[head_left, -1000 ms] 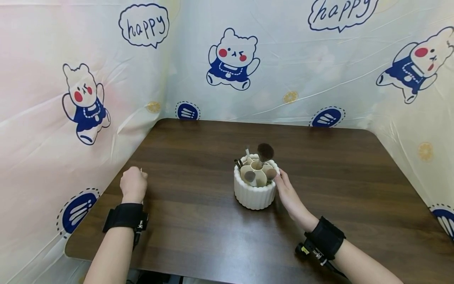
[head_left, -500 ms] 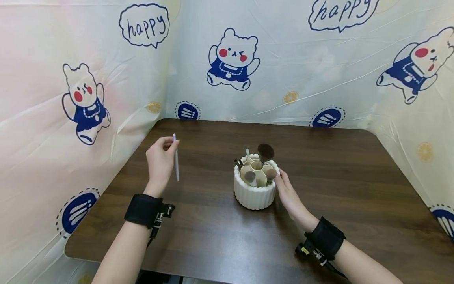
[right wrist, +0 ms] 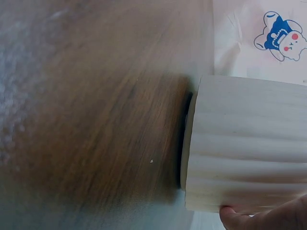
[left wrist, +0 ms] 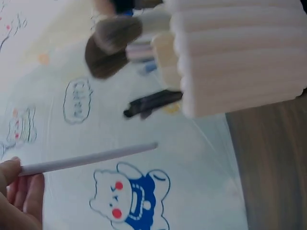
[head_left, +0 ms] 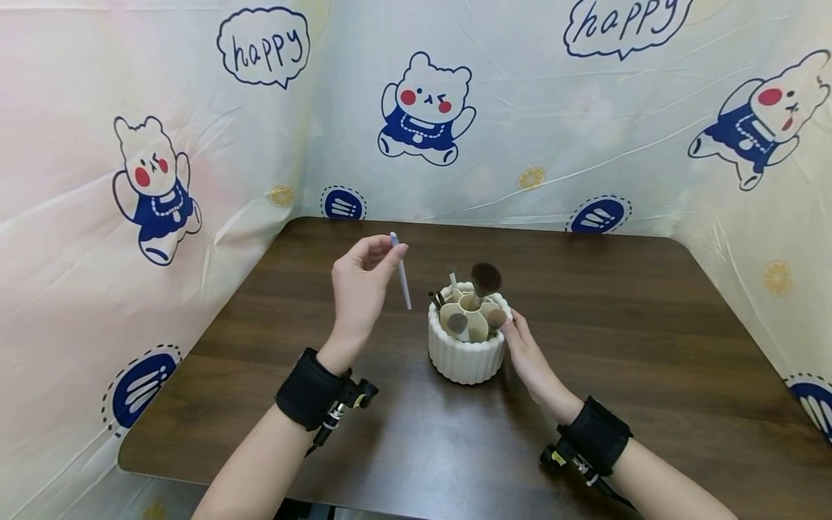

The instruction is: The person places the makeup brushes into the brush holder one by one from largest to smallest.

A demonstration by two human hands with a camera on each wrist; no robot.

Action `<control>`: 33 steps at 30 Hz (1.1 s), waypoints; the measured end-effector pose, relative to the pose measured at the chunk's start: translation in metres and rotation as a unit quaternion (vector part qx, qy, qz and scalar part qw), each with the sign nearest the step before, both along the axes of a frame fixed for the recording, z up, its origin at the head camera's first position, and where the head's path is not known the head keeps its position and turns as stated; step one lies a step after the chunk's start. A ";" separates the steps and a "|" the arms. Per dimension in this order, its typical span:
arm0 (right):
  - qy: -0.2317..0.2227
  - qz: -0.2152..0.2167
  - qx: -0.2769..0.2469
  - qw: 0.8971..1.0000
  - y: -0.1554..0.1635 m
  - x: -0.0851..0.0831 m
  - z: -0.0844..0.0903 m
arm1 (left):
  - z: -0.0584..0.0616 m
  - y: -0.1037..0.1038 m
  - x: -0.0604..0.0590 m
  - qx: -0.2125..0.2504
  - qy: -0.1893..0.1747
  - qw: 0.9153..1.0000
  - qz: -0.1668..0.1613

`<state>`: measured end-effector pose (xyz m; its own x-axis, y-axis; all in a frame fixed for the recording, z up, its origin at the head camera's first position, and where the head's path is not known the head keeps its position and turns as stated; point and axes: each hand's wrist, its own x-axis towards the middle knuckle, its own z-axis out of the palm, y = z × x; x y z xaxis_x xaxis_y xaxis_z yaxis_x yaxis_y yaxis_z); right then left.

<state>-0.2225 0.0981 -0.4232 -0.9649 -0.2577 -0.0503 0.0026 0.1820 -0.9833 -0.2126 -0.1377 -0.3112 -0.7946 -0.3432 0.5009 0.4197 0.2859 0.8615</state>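
My left hand (head_left: 360,289) pinches a slim pale-lavender stick (head_left: 404,283) near its upper end, between thumb and fingers. The stick hangs slightly tilted in the air, left of a white ribbed brush holder (head_left: 466,363) and apart from it. In the left wrist view the free end of the stick (left wrist: 96,158) is plain; its exact kind cannot be told. My right hand (head_left: 534,362) rests against the holder's right side with fingers extended. A large dark makeup brush (head_left: 486,278) and several smaller brushes stand in the holder's cream divided insert (head_left: 479,328).
The holder stands upright on a dark wooden table (head_left: 604,310). A printed curtain (head_left: 507,87) surrounds the table's back and sides. Both wrists wear black straps; the left strap (head_left: 313,390) carries a small camera and cable.
My left hand has come from the table's left edge rightward and away from me, bringing the lavender stick close to the holder. The right hand and the holder have stayed in place.
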 end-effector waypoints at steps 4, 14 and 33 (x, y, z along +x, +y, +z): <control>-0.002 0.004 -0.002 1.000 0.000 0.000 0.000 | -0.009 0.015 0.002 -0.003 0.018 0.999 -0.028; 0.002 0.004 -0.002 1.000 0.000 0.001 0.001 | -0.033 0.035 0.011 0.007 0.007 0.997 -0.075; -0.002 0.003 0.002 1.000 0.000 0.000 0.000 | -0.073 0.051 0.011 0.024 -0.047 0.993 -0.103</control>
<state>-0.2226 0.0985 -0.4235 -0.9630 -0.2638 -0.0545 0.0045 0.1863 -0.9825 -0.2017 -0.0865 -0.3844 -0.8927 -0.1898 0.4087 0.3828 0.1592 0.9100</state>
